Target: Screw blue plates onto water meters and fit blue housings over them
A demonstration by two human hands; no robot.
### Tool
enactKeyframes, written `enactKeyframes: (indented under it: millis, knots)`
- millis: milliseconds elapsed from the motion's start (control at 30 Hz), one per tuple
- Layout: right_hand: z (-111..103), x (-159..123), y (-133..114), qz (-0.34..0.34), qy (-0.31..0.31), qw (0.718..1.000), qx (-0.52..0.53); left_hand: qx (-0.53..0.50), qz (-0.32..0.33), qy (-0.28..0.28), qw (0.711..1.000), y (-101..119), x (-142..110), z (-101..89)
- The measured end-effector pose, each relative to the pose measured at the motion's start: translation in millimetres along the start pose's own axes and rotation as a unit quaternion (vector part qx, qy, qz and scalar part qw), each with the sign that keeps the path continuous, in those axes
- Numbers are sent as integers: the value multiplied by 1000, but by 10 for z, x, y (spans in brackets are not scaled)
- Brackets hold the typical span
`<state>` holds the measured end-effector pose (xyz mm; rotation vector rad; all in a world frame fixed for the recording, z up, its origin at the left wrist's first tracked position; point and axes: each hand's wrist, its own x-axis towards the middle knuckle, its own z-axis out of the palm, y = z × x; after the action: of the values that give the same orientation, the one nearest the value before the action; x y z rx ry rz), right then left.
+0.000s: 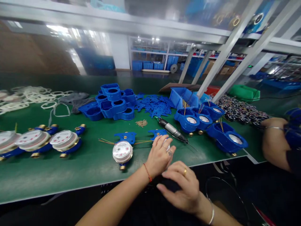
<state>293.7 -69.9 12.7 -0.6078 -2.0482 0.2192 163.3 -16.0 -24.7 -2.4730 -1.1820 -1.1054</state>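
Observation:
My left hand (160,155), with a red string at the wrist, lies on the green table (89,166) near its front edge. Its fingers curl over a small white object (165,140) that is mostly hidden. Just left of it sits a water meter (122,152) with a white dial and brass ends. My right hand (184,186), wearing a gold ring and a silver bangle, hovers below the table edge with fingers stretched out and nothing in it. Two blue cover plates (125,137) and an electric screwdriver (172,130) lie just beyond my left hand.
Three finished meters (35,141) line the left edge. Farther back are white rubber rings (30,95), stacked blue housings (113,102), flat blue plates (152,105) and small brass screws (141,123). Blue-cased meters (199,119) and black parts (240,111) sit right, by a co-worker's arm (274,141).

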Motion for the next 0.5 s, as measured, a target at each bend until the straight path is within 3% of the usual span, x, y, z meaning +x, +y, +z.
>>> enactKeyframes:
  millis: [100, 233, 367, 500]
  knots:
    - [71, -131, -183, -21, -5, 1000, -15, 3, 15, -27, 1000, 174, 18, -74]
    - [-32, -187, -228, -43, -15, 997, -55, -20, 30, -101, 994, 392, 42, -84]
    - [-203, -234, -260, -40, -38, 997, -57, -60, 51, -150, 985, 561, -36, 86]
    - [-364, -317, -273, -13, -55, 998, -28, -107, 73, -142, 981, 731, -201, 324]
